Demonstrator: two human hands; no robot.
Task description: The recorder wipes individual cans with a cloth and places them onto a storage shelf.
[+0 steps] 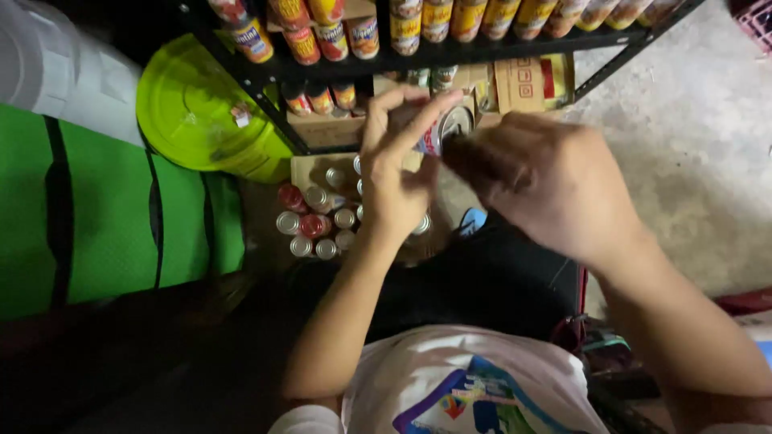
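Frame centre | your left hand (394, 173) and right hand (555, 189) both clasp one can (446, 128) | likely rigid, slick, moderately heavy; hold its sidewall, not rim.

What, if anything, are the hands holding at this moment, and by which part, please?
A small tin can sits between both hands. The left hand wraps its side with fingers over the top; the right hand meets its other side, though that grip is blurred.

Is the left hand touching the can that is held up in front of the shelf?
Touching. In the head view the left hand has its fingers wrapped around the can, with no gap visible between them.
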